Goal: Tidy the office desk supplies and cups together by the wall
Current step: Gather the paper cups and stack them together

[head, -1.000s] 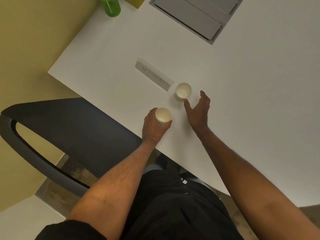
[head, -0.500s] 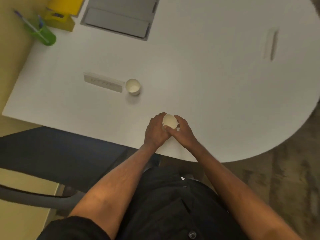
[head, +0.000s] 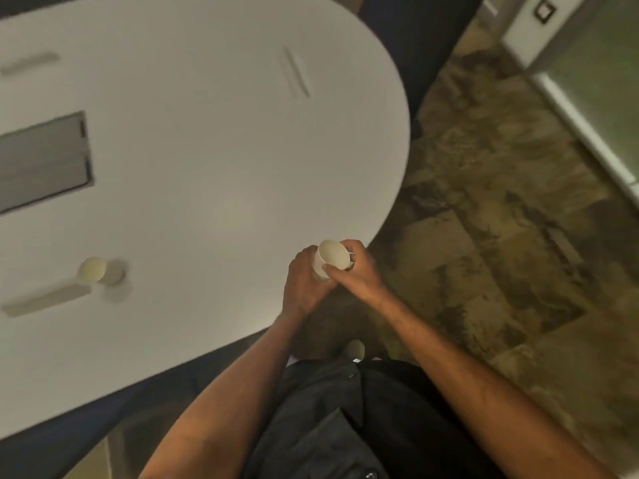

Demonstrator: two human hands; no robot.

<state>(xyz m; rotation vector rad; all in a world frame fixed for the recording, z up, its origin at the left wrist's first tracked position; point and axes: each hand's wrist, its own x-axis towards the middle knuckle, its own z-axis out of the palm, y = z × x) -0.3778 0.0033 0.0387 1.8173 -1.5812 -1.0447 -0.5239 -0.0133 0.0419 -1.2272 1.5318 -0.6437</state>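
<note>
Both hands hold one small white paper cup (head: pixel 332 256) at the near right edge of the white desk (head: pixel 207 150). My left hand (head: pixel 304 285) wraps its side from the left, and my right hand (head: pixel 356 271) grips its rim from the right; the cup tilts toward me. A second white paper cup (head: pixel 92 269) stands on the desk far to the left, blurred. Touching it lies a flat white strip-shaped item (head: pixel 46 299).
A grey recessed panel (head: pixel 41 160) sits in the desk at the left. Thin slots (head: pixel 295 72) mark the desk's far right part. Patterned brown floor (head: pixel 501 219) lies to the right, with a door frame (head: pixel 584 108) at the upper right.
The view has swung right, so the desk items slid left and the floor appeared. My right hand joined the left on the cup, and both still hold it.
</note>
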